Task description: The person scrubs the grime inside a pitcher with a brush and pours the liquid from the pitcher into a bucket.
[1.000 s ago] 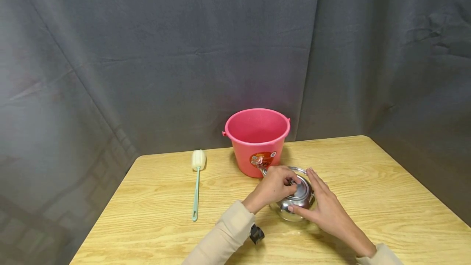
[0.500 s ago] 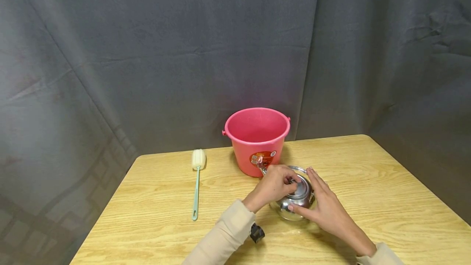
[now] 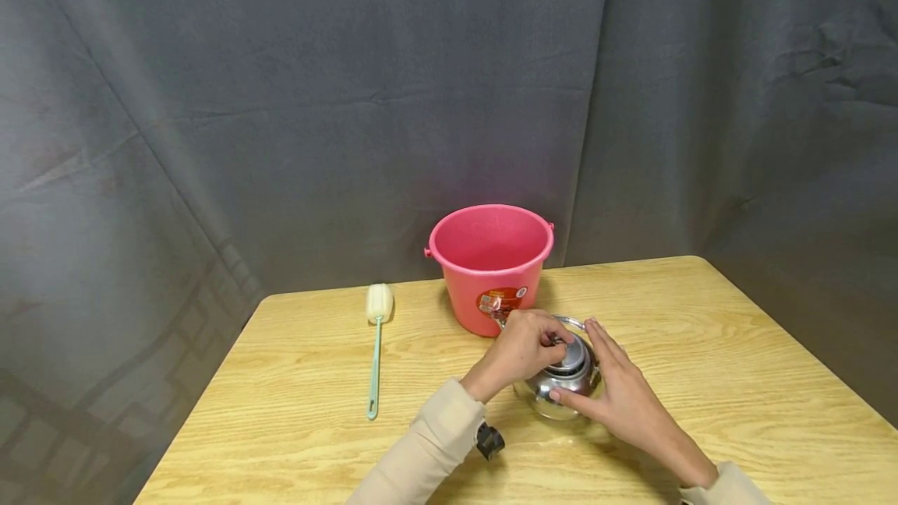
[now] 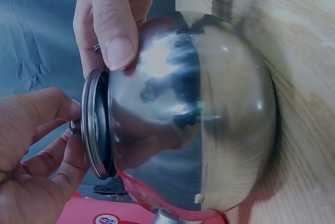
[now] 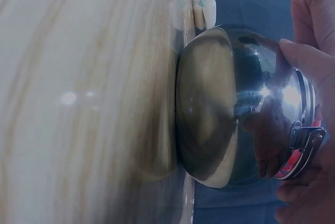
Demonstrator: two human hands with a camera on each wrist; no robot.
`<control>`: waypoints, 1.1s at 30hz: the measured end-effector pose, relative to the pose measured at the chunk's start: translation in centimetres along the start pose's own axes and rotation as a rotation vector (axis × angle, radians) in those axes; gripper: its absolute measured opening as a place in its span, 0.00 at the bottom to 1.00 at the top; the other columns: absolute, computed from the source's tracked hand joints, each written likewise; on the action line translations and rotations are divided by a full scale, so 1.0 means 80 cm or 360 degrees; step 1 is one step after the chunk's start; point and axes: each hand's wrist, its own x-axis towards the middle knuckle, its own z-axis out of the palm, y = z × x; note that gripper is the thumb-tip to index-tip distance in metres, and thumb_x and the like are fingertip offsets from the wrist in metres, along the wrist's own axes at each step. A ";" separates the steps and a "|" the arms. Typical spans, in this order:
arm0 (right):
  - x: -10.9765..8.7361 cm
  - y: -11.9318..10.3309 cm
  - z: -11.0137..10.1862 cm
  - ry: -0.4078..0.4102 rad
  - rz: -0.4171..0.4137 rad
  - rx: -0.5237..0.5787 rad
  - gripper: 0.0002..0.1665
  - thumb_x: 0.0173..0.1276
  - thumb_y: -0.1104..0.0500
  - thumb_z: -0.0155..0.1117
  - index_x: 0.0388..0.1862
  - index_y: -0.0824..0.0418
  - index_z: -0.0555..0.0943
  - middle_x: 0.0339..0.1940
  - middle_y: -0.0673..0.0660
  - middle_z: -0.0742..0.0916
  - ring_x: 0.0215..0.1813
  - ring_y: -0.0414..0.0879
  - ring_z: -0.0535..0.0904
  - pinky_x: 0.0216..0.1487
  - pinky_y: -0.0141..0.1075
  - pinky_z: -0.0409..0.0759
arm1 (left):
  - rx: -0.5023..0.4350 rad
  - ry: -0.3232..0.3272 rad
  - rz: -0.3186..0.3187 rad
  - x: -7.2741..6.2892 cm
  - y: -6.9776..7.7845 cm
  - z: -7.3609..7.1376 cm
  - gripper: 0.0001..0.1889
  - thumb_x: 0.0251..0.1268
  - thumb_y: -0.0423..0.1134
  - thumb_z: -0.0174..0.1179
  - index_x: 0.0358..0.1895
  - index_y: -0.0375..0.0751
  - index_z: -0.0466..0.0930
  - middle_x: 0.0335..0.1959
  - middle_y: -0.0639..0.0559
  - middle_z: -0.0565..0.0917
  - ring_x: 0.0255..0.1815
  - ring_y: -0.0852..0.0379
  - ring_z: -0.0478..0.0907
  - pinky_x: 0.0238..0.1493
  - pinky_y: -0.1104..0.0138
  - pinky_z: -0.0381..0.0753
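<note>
A small shiny steel kettle (image 3: pixel 550 392) stands upright on the table, its raised handle (image 3: pixel 570 322) behind the lid and its spout towards the bucket. Between thumb and fingers, my left hand (image 3: pixel 522 345) pinches the knob of the kettle's lid (image 4: pixel 93 124). That lid sits tilted, with a dark gap between it and the body in the left wrist view. My right hand (image 3: pixel 624 392) holds the kettle from the right side, thumb on the near side of the body and fingers reaching the far side by the handle. Its fingertips are partly hidden.
Behind the kettle stands a pink bucket (image 3: pixel 459 287) with a red label. Left of it lies a sponge brush (image 3: pixel 375 365) with a pale green handle on the wooden table (image 3: pixel 302 411). A small black object (image 3: pixel 489 441) shows beside the left sleeve. Grey cloth (image 3: pixel 351 100) hangs behind.
The lid has risen slightly from the kettle in my left hand, and a dark gap shows under it. My right hand, the kettle, the bucket and the brush stay in place.
</note>
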 end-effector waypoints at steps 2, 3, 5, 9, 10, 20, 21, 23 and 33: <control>0.000 0.000 0.000 -0.0004 0.0007 0.0007 0.67 0.53 0.34 0.71 0.76 0.71 0.50 0.74 0.72 0.59 0.70 0.70 0.57 0.60 0.66 0.61 | 0.0005 0.0000 0.0007 0.000 0.000 0.000 0.07 0.52 0.29 0.67 0.35 0.42 0.89 0.34 0.56 0.86 0.27 0.74 0.72 0.28 0.84 0.70; 0.000 0.000 0.000 -0.0006 0.0012 0.0010 0.67 0.53 0.34 0.71 0.76 0.71 0.50 0.74 0.72 0.59 0.70 0.70 0.57 0.60 0.66 0.61 | 0.0006 -0.0004 0.0007 -0.001 0.000 0.000 0.07 0.52 0.29 0.67 0.35 0.42 0.89 0.34 0.56 0.86 0.27 0.74 0.72 0.29 0.84 0.70; 0.000 0.000 -0.001 -0.0010 0.0018 0.0015 0.67 0.54 0.34 0.71 0.76 0.70 0.50 0.74 0.72 0.58 0.70 0.70 0.57 0.60 0.66 0.61 | -0.0001 -0.0005 0.0006 -0.001 -0.001 0.000 0.07 0.52 0.29 0.67 0.35 0.41 0.89 0.34 0.55 0.86 0.28 0.73 0.73 0.29 0.84 0.70; 0.000 0.000 -0.001 -0.0003 0.0012 0.0014 0.67 0.53 0.34 0.71 0.76 0.71 0.50 0.74 0.72 0.59 0.70 0.70 0.57 0.60 0.66 0.61 | -0.0014 -0.0001 0.0004 -0.002 -0.001 0.000 0.07 0.52 0.29 0.67 0.35 0.41 0.89 0.34 0.55 0.86 0.29 0.73 0.74 0.30 0.84 0.70; 0.000 0.000 0.000 0.0000 0.0008 0.0013 0.67 0.53 0.34 0.71 0.76 0.71 0.51 0.74 0.72 0.59 0.70 0.70 0.58 0.60 0.66 0.62 | -0.0016 0.0003 0.0005 -0.002 -0.001 -0.001 0.07 0.52 0.29 0.67 0.35 0.41 0.89 0.34 0.55 0.86 0.29 0.72 0.74 0.30 0.84 0.70; -0.001 0.000 -0.001 -0.0011 0.0013 0.0014 0.67 0.54 0.34 0.71 0.76 0.71 0.50 0.74 0.72 0.58 0.70 0.70 0.57 0.61 0.65 0.61 | 0.0006 -0.0004 0.0005 -0.006 0.000 -0.006 0.07 0.52 0.29 0.67 0.35 0.41 0.89 0.34 0.56 0.85 0.28 0.73 0.72 0.30 0.84 0.70; -0.001 0.000 -0.001 -0.0012 0.0015 0.0016 0.67 0.53 0.34 0.71 0.76 0.71 0.50 0.74 0.72 0.58 0.71 0.70 0.57 0.61 0.65 0.61 | 0.0010 -0.0001 0.0006 -0.007 0.000 -0.007 0.07 0.52 0.29 0.67 0.35 0.41 0.89 0.34 0.57 0.85 0.28 0.73 0.72 0.30 0.84 0.70; -0.002 0.000 0.000 -0.0008 0.0015 0.0019 0.67 0.53 0.34 0.71 0.76 0.71 0.50 0.74 0.72 0.58 0.71 0.70 0.56 0.61 0.65 0.61 | 0.0021 0.0005 0.0012 -0.008 -0.001 -0.007 0.07 0.51 0.30 0.67 0.35 0.42 0.89 0.33 0.57 0.84 0.28 0.74 0.72 0.31 0.84 0.70; -0.002 -0.001 0.000 0.0005 0.0009 0.0029 0.67 0.53 0.34 0.71 0.76 0.70 0.50 0.74 0.71 0.58 0.71 0.69 0.56 0.61 0.65 0.61 | 0.0014 0.0055 0.0056 -0.009 -0.001 -0.013 0.07 0.49 0.29 0.68 0.33 0.42 0.88 0.32 0.57 0.83 0.26 0.75 0.72 0.30 0.84 0.70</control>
